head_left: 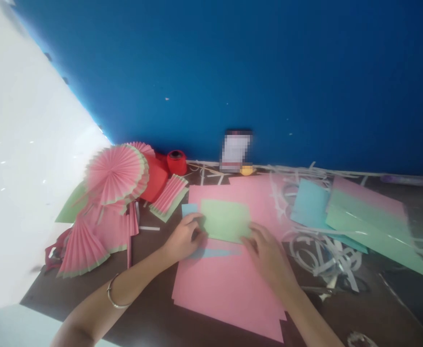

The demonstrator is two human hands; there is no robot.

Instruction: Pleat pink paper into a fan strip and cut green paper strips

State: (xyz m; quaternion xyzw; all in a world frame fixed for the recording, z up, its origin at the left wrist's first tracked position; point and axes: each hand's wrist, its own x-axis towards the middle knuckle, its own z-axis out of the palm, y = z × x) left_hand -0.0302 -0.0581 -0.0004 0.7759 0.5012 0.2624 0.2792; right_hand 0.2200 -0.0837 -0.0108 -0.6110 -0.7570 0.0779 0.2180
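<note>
A light green sheet of paper (225, 220) is held between my two hands, above pink paper sheets (229, 289). My left hand (185, 236) pinches its left edge, the fingers curled. At the lower right edge, my right hand (265, 250) grips the sheet between thumb and fingers. Beneath the green sheet, pieces of light blue paper (218, 252) show on the pink. To the left of my hands lies a pleated pink and green paper strip (170, 197).
Pleated pink paper fans (115, 173) are heaped at the left, near a red tape roll (177, 163). Curled white paper strips (323, 258) lie to the right, with green sheets (374, 231) and blue paper (309, 202). A blue wall (262, 72) rises behind the table.
</note>
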